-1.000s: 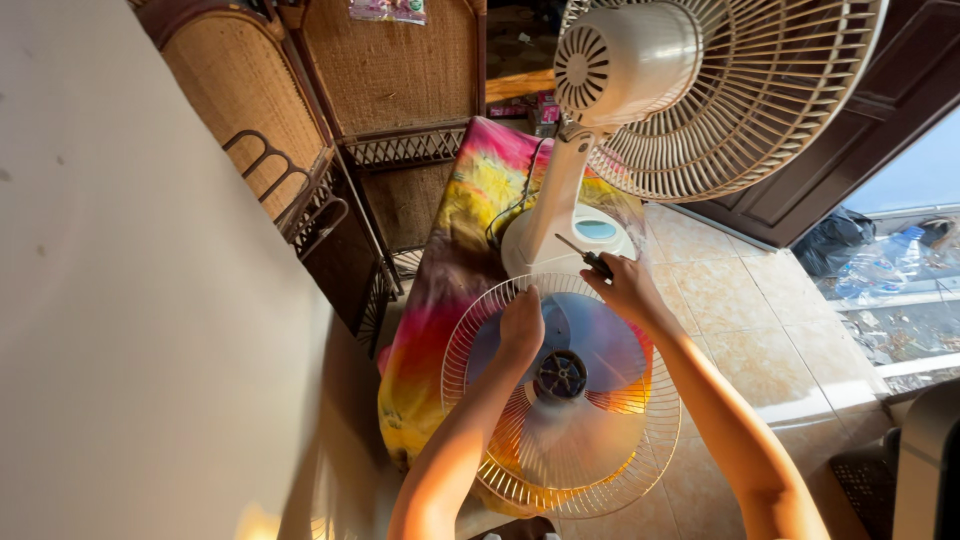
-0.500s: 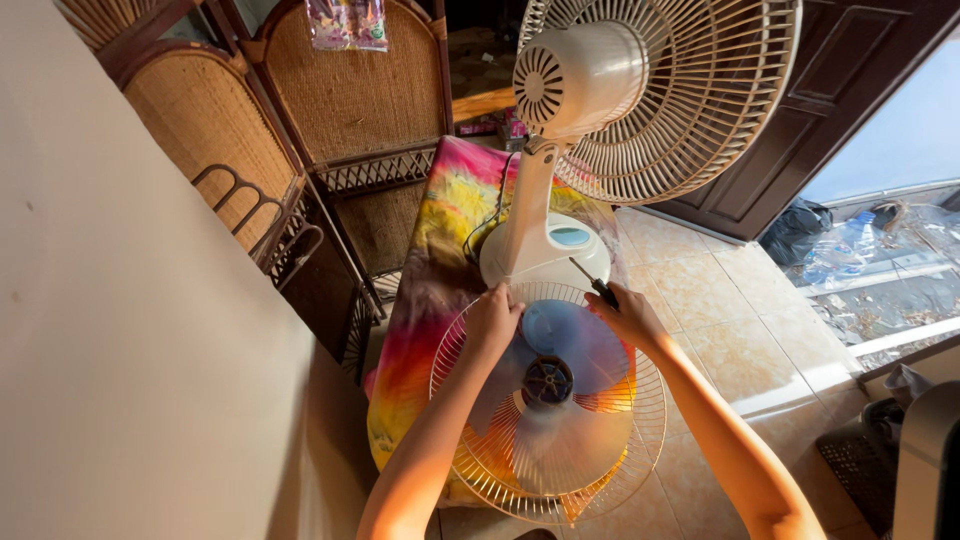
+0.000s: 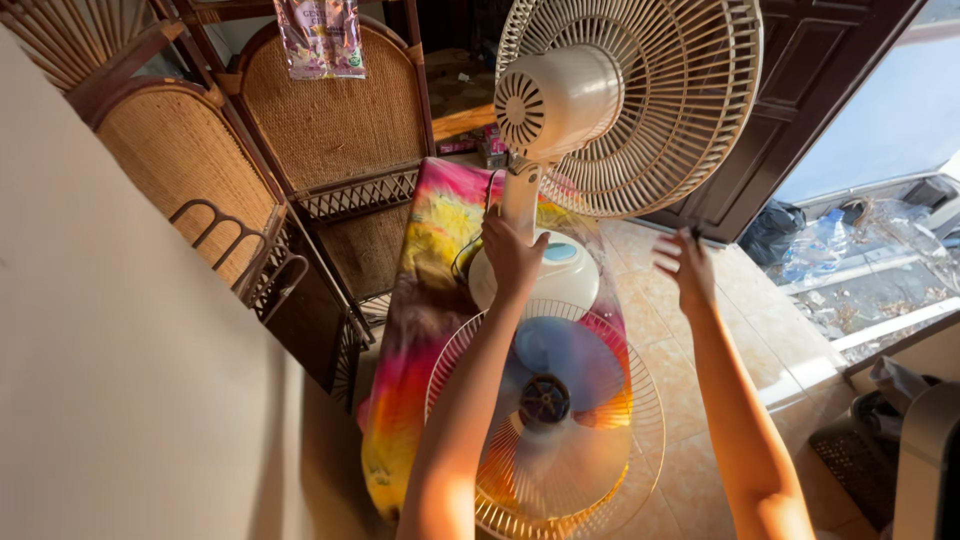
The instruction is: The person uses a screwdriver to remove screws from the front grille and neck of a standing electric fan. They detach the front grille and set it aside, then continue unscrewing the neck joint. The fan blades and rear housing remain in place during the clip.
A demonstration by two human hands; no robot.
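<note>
Cream plastic fan (image 3: 600, 110) is seen upright on a tie-dyed cloth (image 3: 425, 290), its stem (image 3: 520, 195) running vertically just above the left hand (image 3: 512, 255), whose fingers are curled toward the stem; whether it is gripped cannot be told. The right hand (image 3: 685, 268) is raised further off, beside the grille's lower rim, fingers closed on a dark tool tip (image 3: 696, 232). A detached guard (image 3: 545, 410) with blades lies flat beneath both forearms
</note>
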